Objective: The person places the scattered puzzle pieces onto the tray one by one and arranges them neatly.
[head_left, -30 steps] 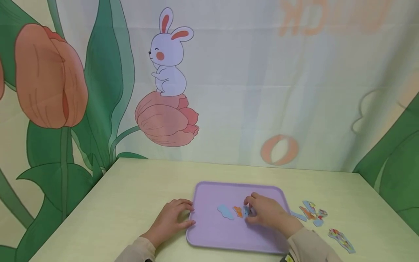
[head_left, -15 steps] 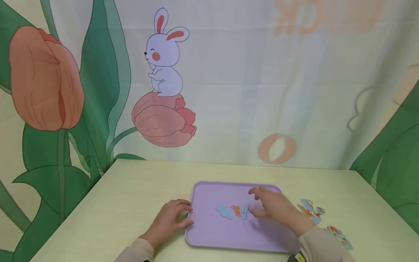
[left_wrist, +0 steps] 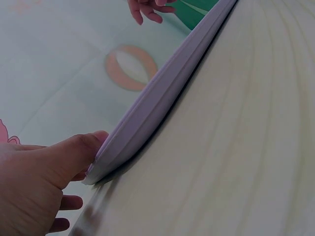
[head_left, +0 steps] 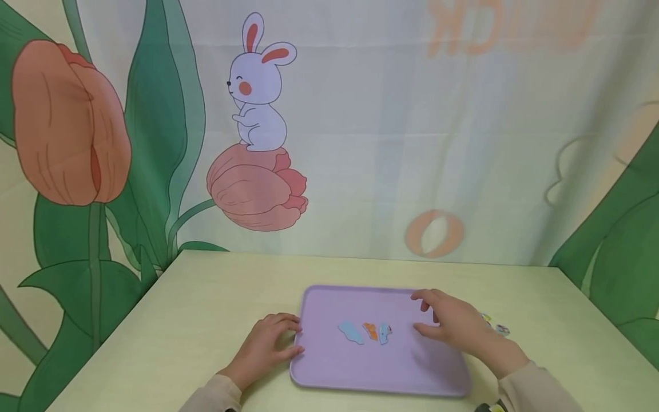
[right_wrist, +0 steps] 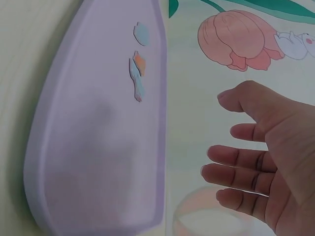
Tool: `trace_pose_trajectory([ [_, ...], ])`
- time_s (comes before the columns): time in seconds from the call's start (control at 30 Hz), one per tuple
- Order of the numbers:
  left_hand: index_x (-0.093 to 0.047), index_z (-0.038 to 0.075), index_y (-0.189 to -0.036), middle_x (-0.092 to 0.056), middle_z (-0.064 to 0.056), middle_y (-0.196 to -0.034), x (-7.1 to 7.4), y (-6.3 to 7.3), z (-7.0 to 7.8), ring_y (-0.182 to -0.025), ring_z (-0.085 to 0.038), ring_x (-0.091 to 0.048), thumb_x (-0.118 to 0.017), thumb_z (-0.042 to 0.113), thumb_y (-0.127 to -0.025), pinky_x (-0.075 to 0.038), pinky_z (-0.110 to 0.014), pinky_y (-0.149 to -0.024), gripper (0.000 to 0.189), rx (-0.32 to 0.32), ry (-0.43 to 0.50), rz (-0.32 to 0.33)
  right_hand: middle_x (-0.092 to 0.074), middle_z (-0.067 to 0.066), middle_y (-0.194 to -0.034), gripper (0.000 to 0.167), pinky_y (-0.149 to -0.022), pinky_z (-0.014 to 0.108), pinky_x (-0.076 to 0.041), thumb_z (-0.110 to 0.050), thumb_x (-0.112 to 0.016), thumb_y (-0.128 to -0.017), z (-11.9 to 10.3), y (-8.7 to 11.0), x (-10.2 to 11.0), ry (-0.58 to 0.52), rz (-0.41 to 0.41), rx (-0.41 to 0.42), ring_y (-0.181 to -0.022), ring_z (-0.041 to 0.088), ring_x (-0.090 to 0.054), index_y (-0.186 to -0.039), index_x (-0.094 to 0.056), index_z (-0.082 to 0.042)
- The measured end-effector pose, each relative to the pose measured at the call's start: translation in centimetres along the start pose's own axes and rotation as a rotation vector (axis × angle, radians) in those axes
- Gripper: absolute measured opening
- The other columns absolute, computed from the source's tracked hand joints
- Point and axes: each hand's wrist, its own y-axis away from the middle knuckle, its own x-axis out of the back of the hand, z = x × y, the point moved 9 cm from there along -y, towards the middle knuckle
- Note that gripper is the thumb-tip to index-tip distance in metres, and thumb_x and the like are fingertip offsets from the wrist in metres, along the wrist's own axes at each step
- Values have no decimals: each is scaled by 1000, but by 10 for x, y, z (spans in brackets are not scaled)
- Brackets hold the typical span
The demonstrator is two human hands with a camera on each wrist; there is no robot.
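Observation:
A shallow purple tray (head_left: 340, 369) lies on the table. Three small puzzle pieces sit in its middle: a light blue piece (head_left: 351, 332), an orange piece (head_left: 370, 331) and a blue piece (head_left: 383, 334) with a bit of red. The orange and blue ones lie close together, the light blue one a little to their left. My left hand (head_left: 266, 343) rests at the tray's left edge, its fingertips and thumb touching the rim, fingers relaxed. Above the tray's right side hovers my right hand (head_left: 453, 320), holding nothing, with fingers and thumb spread apart.
More puzzle pieces (head_left: 501, 329) lie on the table right of the tray, mostly hidden behind my right hand and forearm. The pale wooden table (head_left: 226, 286) ends at a cloth backdrop (head_left: 350, 171) printed with tulips and a rabbit.
My right hand has let go of the blue puzzle piece, lifted, and moved right across the tray. The left hand has stayed at the tray's edge.

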Motion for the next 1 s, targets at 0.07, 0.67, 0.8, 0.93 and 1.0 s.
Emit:
trace_pose_trajectory([
  [0.07,-69,16,-99,-67,2,-116,0,0,0,-106,-19,-59,-78,33,-77,-47,-41,-92,29,0,0,-1,-59,-9,-89,45,-56,18,-39,-28,-74,-79,4,4,4,-16,-2,-9,-67,1,-47,-118,-59,-12],
  [0.67,-69,15,-99,-67,2,-117,-3,2,-2,-107,-19,-59,-79,32,-77,-46,-41,-93,29,5,7,-9,-58,-9,-95,38,-59,20,-44,-22,-76,-78,37,42,21,18,54,-31,-79,5,-54,-112,-60,-15],
  [0.8,-69,15,-100,-66,2,-117,-3,1,-3,-107,-19,-59,-78,33,-77,-46,-41,-92,30,14,8,-16,-58,-11,-96,34,-60,20,-45,-20,-75,-79,46,51,25,15,73,-26,-79,3,-55,-110,-61,-16],
  [0.93,-69,15,-100,-66,1,-117,-1,1,-3,-107,-19,-59,-78,32,-77,-46,-41,-92,30,18,4,-16,-59,-12,-97,32,-59,20,-46,-20,-74,-81,58,58,28,30,76,-37,-79,3,-56,-110,-61,-17],
  [1.0,-69,15,-100,-67,1,-117,0,0,-3,-107,-19,-59,-78,32,-77,-46,-40,-92,30,21,2,-16,-59,-11,-96,31,-58,20,-45,-19,-75,-80,64,61,28,46,76,-37,-76,0,-55,-108,-62,-17],
])
